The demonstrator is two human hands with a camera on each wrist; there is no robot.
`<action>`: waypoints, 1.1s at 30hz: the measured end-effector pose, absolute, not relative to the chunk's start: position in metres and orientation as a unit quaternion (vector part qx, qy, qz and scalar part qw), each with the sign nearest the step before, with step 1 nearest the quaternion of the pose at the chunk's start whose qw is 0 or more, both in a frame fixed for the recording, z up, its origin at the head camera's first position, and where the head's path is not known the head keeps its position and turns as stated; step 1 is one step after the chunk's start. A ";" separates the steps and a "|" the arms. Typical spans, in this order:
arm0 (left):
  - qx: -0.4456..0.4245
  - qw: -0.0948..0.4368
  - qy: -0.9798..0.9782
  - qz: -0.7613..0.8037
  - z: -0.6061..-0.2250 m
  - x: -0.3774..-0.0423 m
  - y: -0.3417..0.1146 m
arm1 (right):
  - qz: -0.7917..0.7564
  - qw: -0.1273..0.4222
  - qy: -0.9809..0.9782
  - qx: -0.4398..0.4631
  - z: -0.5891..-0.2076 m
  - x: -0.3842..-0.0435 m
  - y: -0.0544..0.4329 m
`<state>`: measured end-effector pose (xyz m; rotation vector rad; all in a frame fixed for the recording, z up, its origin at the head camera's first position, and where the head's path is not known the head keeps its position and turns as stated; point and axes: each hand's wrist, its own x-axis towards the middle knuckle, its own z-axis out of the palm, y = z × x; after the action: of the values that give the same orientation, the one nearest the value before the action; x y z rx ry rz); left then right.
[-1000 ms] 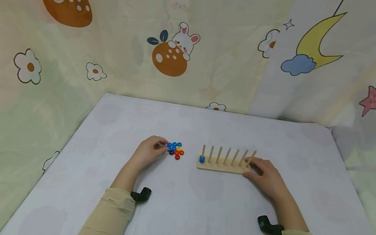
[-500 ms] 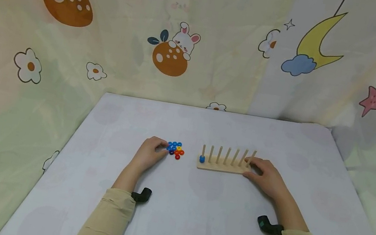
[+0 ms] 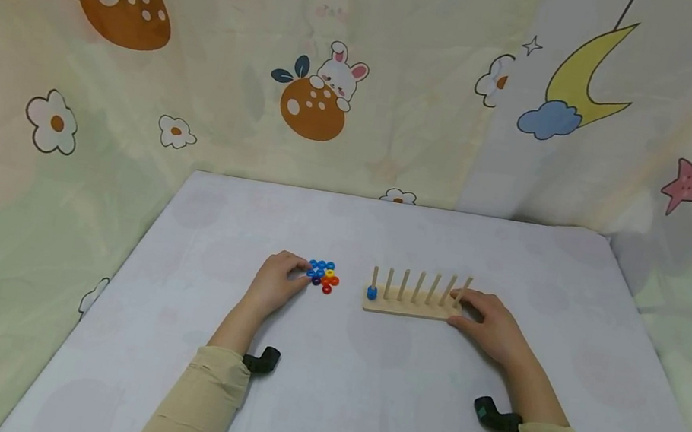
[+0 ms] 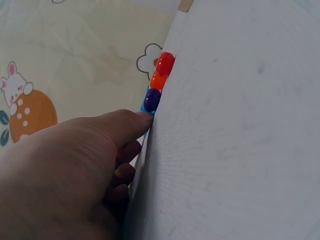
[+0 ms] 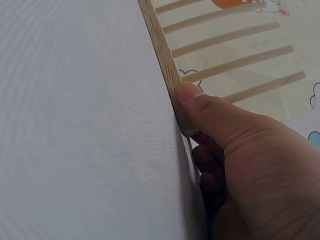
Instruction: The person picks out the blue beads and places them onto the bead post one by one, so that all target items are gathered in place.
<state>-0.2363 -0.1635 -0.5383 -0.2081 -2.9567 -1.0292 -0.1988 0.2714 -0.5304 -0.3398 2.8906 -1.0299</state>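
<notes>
My left hand [image 3: 274, 284] is at the left edge of a small cluster of beads [image 3: 328, 280], blue, yellow, orange and red. Its thumb and forefinger pinch a blue bead [image 3: 311, 273] there; in the left wrist view the thumb covers most of it, beside a dark blue bead [image 4: 152, 100]. Right of the cluster stands a wooden peg board [image 3: 406, 308] with a row of upright pegs. A blue bead [image 3: 372, 293] sits low on its leftmost peg. My right hand [image 3: 493, 327] grips the board's right end, thumb on the front edge, the other fingers partly hidden behind.
All of this rests on a white-covered table [image 3: 352, 418]. A patterned cloth [image 3: 219, 70] hangs behind it and along the sides. A black wrist camera is strapped on each wrist, above beige sleeves [image 3: 194, 405].
The left hand has shifted very slightly to the right and down at the beads' edge. The right hand and the peg board have stayed in place.
</notes>
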 end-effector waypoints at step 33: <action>-0.029 0.003 -0.920 -0.392 -0.523 -0.234 -0.164 | -0.334 0.026 0.935 -0.118 -0.532 -0.200 0.272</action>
<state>-0.2335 -0.1640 -0.5231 -0.0915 -2.8837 -1.2287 -0.1996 0.2718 -0.5315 -0.3652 2.8889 -1.0339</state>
